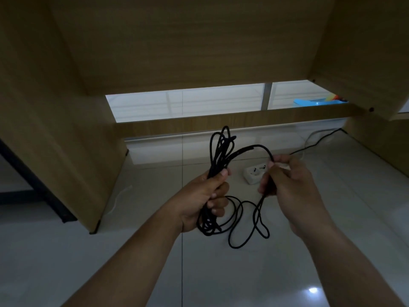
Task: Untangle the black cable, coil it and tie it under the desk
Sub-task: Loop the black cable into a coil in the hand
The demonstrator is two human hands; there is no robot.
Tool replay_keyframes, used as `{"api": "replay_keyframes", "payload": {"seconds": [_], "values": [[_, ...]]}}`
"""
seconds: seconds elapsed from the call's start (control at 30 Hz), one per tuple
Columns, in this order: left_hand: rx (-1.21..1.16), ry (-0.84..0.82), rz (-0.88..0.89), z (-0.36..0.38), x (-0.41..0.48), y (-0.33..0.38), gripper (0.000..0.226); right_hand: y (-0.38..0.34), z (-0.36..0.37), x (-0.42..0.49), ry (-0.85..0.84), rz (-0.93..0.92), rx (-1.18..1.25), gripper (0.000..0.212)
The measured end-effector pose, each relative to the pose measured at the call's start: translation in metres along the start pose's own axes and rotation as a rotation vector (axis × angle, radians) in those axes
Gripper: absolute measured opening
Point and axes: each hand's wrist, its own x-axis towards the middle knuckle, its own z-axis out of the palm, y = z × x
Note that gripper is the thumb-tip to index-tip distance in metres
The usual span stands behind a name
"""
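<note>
— Which step?
— Coiling, we judge. Left of the socket point(254, 172), our left hand point(205, 196) clenches the black cable point(219, 156) bundle; our right hand point(287, 182) fingers point(269, 181) pinch one strand (loops dangle). Next, lay it in.

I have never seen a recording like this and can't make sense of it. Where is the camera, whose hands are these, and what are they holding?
There is no machine here. A person wears one wide-angle camera on the head, looking forward and down, so you see their own arms reaching under a wooden desk. The left hand grips a bunch of loops of the black cable. The right hand pinches a single strand of it, and more loops hang below the hands, over the tiled floor. On the floor behind the hands lies a white socket strip. A thin dark lead runs off to the right; I cannot tell whether it is the same cable.
</note>
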Motion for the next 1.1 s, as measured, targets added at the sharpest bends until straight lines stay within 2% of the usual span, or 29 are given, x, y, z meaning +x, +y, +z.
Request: {"api": "replay_keyframes", "payload": {"seconds": [0.1, 0.2, 0.3, 0.5, 0.67, 0.87, 1.03, 1.1], "values": [[0.081, 0.018, 0.004, 0.008, 0.002, -0.008, 0.022, 0.000, 0.011, -0.007, 0.080, -0.030, 0.112, 0.005], [0.209, 0.058, 0.037, 0.016, 0.003, -0.013, 0.022, -0.001, 0.019, -0.015, 0.068, -0.099, 0.119, 0.008], [0.405, 0.165, 0.092, 0.023, 0.005, -0.015, 0.022, 0.001, 0.024, -0.019, 0.044, -0.137, 0.074, 0.015], [0.583, 0.294, 0.267, 0.031, 0.009, -0.022, 0.023, -0.002, 0.029, -0.021, 0.020, -0.017, 0.299, 0.023], [0.591, 0.251, 0.406, 0.034, 0.010, -0.022, 0.028, -0.009, 0.027, -0.022, 0.002, 0.022, 0.430, 0.017], [0.680, 0.225, 0.408, 0.030, 0.009, -0.025, 0.032, -0.016, 0.019, -0.019, 0.007, 0.001, 0.339, 0.022], [0.688, 0.213, 0.444, 0.033, 0.007, -0.022, 0.027, -0.017, 0.014, -0.016, 0.024, -0.001, 0.239, 0.019], [0.667, 0.153, 0.468, 0.033, 0.006, -0.019, 0.015, -0.017, 0.015, -0.017, -0.015, -0.005, 0.272, 0.019]]}}
